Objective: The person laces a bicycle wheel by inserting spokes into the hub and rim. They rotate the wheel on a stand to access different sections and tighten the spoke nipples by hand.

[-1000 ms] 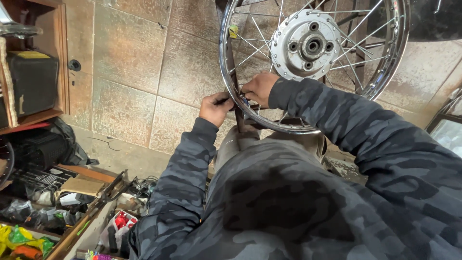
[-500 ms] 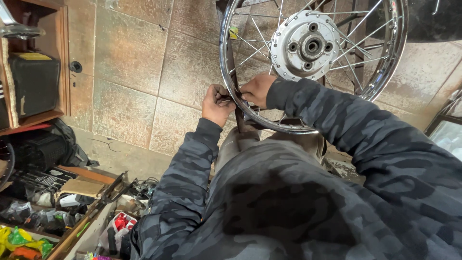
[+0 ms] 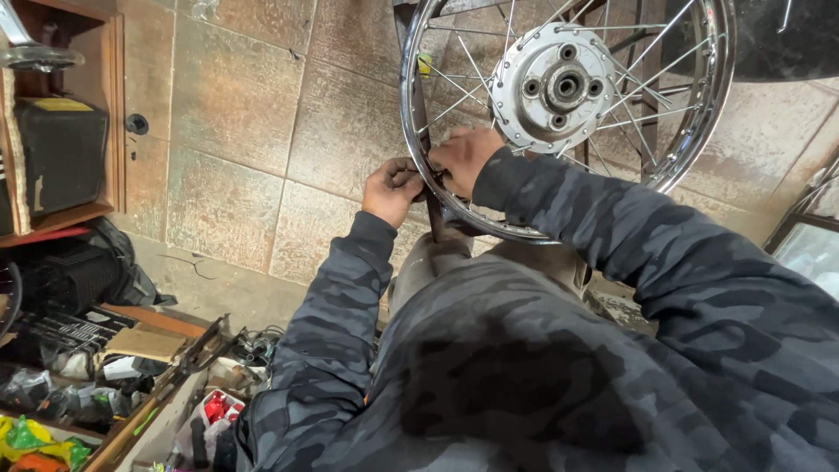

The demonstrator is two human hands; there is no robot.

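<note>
Item: spoked wheel (image 3: 568,87), chrome rim, silver hub (image 3: 564,86), standing upright on a dark stand (image 3: 426,166) before a tiled wall (image 3: 236,131). My left hand (image 3: 391,190) sits outside the rim's lower left, fingers curled against it. My right hand (image 3: 463,157) lies inside the rim, fingers pinched at a spoke end; I cannot tell what is gripped. Cluttered parts boxes (image 3: 131,393), lower left.

**Tight at the rim, open by the wall**

Spokes (image 3: 472,65) and the hub (image 3: 564,86) crowd the inside of the wheel rim (image 3: 699,131), leaving narrow gaps. A dark upright bar (image 3: 426,153) blocks the rim's left edge. Tiled wall (image 3: 245,131) left of the wheel stands open. Below left, cluttered boxes (image 3: 166,385) fill the floor.
</note>
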